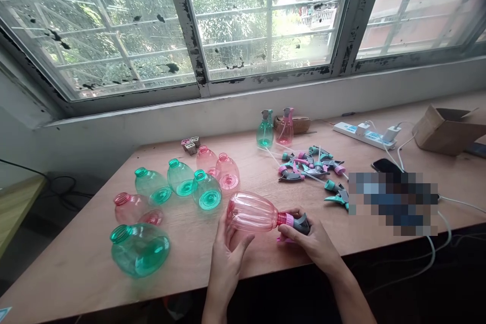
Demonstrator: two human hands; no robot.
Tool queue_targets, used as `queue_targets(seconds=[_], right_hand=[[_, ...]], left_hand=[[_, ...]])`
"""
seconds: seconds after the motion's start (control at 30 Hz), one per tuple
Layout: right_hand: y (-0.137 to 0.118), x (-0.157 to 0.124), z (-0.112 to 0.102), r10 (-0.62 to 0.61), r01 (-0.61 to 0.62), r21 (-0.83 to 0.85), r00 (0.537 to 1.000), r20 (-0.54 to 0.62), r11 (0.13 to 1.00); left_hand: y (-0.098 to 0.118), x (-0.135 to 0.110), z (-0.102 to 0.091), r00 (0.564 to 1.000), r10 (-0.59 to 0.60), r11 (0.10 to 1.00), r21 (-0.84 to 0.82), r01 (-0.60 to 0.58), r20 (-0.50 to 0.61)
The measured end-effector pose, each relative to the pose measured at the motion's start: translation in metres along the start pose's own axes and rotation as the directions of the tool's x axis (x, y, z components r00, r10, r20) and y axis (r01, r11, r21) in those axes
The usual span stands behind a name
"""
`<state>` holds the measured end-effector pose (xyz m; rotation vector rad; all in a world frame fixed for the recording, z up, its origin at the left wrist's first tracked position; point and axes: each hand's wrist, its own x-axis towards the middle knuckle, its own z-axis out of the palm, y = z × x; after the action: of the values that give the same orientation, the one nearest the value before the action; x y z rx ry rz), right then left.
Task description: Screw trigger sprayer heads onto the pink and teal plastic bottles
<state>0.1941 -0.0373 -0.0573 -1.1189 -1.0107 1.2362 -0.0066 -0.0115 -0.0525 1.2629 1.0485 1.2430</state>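
Observation:
A clear pink spray bottle (pixel 252 211) lies sideways in the air above the table's front part, held between both hands. My left hand (pixel 227 249) cups its base, fingers behind it and thumb raised apart from the wall. At the neck, my right hand (pixel 309 238) grips the grey and pink spray head (pixel 298 223), which sits at the bottle's mouth; whether it is screwed tight I cannot tell. To the left stand or lie several open-necked bottles, among them a large green bottle (pixel 140 249) and a pink bottle (pixel 138 209). Loose spray heads (pixel 309 163) lie heaped behind my right hand.
A finished green spray bottle (pixel 265 130) and a pink one (pixel 284 129) stand by the wall. A power strip (pixel 364 135) with white cables, a phone (pixel 387 167) and a cardboard box (pixel 442 131) occupy the right side. Small dark blocks (pixel 190 146) sit at the back left.

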Motion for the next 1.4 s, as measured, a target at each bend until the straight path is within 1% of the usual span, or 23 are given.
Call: queue_targets(seconds=[0.1,0.17,0.27,0.4,0.53,0.63,0.73,0.9,0.97,1.03,1.1,1.17,1.2,1.3,1.4], right_hand=[[-0.003,-0.002,0.001,-0.030,0.030,-0.015,0.999,0.025,0.999],[-0.005,-0.003,0.003,-0.048,0.050,-0.046,0.997,0.054,0.998],[-0.002,-0.001,0.004,-0.034,0.036,-0.065,0.999,0.040,0.997],[0.002,0.002,0.002,-0.009,0.009,-0.030,1.000,0.011,1.000],[0.000,0.000,0.002,-0.033,0.034,-0.026,0.998,0.044,0.999],[-0.003,-0.002,0.002,-0.060,0.064,-0.046,0.994,0.088,0.997],[-0.003,-0.002,0.002,-0.042,0.046,-0.042,0.994,0.097,0.998],[-0.002,-0.001,0.001,-0.010,0.010,-0.034,1.000,0.016,0.999],[-0.004,-0.002,0.001,-0.021,0.021,-0.023,1.000,0.016,1.000],[-0.006,-0.003,0.001,-0.036,0.037,-0.022,0.998,0.048,0.999],[-0.007,-0.004,0.002,-0.055,0.058,-0.045,0.995,0.079,0.997],[-0.005,-0.003,0.003,-0.061,0.066,-0.065,0.995,0.077,0.996],[-0.004,-0.002,0.003,-0.058,0.063,-0.068,0.996,0.067,0.996],[0.001,0.001,0.003,-0.027,0.028,-0.048,0.999,0.028,0.998],[0.002,0.001,0.002,-0.003,0.003,-0.021,1.000,0.005,1.000]], left_hand=[[-0.002,-0.001,0.001,0.999,-0.020,1.000,0.015,0.020,-0.031],[-0.005,0.000,0.002,0.996,-0.036,0.999,-0.032,0.034,-0.085],[-0.006,0.002,0.003,0.990,-0.046,0.997,-0.062,0.038,-0.134],[-0.001,0.002,0.005,0.998,0.007,1.000,-0.025,-0.009,-0.067],[0.003,-0.002,0.005,0.999,0.026,0.998,0.063,-0.023,-0.046],[0.002,-0.002,0.004,0.997,0.026,0.996,0.085,-0.020,-0.070],[0.001,-0.001,0.003,0.993,0.026,0.997,0.081,-0.017,-0.112],[0.002,0.000,0.004,0.996,0.052,0.992,0.115,-0.044,-0.072],[0.002,-0.001,0.004,0.997,0.047,0.989,0.140,-0.037,-0.066],[0.001,-0.001,0.004,0.998,0.032,0.990,0.139,-0.024,-0.061],[-0.001,-0.002,0.004,0.995,0.021,0.993,0.117,-0.010,-0.099],[-0.001,-0.001,0.005,0.990,0.016,0.995,0.097,-0.002,-0.139],[-0.001,-0.001,0.005,0.990,0.017,0.996,0.092,-0.004,-0.142],[0.002,-0.001,0.005,0.995,0.038,0.996,0.090,-0.029,-0.095],[0.005,-0.002,0.005,0.994,0.065,0.994,0.091,-0.058,-0.084]])
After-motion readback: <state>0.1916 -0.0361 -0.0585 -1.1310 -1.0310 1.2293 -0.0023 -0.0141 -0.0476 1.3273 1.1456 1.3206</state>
